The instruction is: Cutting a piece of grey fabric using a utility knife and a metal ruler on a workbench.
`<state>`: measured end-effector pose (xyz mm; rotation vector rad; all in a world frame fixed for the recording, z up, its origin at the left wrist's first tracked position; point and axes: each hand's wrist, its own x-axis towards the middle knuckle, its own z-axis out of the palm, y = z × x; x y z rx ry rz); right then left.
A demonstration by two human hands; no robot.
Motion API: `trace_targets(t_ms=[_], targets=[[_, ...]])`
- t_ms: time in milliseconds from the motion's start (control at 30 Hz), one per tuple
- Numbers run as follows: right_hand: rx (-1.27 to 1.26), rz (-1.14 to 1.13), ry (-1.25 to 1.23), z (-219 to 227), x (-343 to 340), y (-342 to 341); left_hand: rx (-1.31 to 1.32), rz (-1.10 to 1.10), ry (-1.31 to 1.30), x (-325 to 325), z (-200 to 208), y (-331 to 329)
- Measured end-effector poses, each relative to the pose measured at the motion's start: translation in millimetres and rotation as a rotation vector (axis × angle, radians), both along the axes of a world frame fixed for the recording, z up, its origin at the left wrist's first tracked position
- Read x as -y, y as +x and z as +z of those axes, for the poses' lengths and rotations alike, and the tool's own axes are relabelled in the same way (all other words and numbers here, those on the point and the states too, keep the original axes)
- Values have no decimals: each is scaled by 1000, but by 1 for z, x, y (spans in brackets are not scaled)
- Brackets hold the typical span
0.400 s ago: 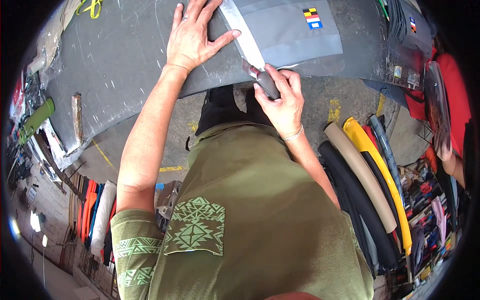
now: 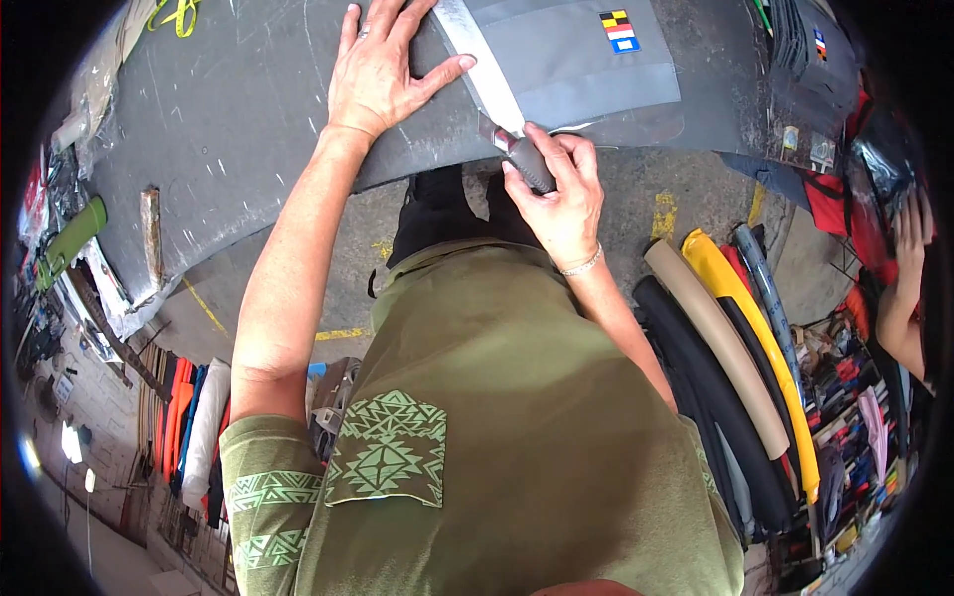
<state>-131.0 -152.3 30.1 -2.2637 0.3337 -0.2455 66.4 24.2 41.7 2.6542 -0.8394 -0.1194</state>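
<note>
My left hand [image 2: 376, 87] lies flat on the dark table [image 2: 238, 109], fingers spread, its thumb and fingertips reaching the edge of a pale metal ruler [image 2: 484, 65]. Beneath and beside the ruler is a grey fabric piece [image 2: 581, 84] with a small multicoloured flag patch [image 2: 620, 32]. My right hand [image 2: 564, 194] is closed around a cutter [image 2: 532, 164] with a dark ribbed handle and a reddish, shiny head. The head sits beside the ruler's near end, close to the table edge. The blade's contact with the fabric cannot be made out.
Rolls of fabric, including a beige roll [image 2: 715, 343] and a yellow one [image 2: 760, 368], stand at the right. A yellow strap [image 2: 181, 17] lies at the far left. Grey pieces [image 2: 830, 79] lie at the right end. Another person's hand [image 2: 909, 243] handles shiny dark material [image 2: 882, 154].
My hands and the cutter stay almost in place; the view shifts slightly. The other person's hand at the right has moved up onto the shiny dark material.
</note>
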Motion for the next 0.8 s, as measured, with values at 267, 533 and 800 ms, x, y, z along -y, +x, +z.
trace_targets(t_ms=[267,533,800], targets=[[-20,-7,39,2,-1,1,-2,6,13,-1,-1,1],[-29,8,48,3,1,2,-11,14,38,1,0,1],[-24,-2,40,3,-1,2,-5,11,53,2,1,0]])
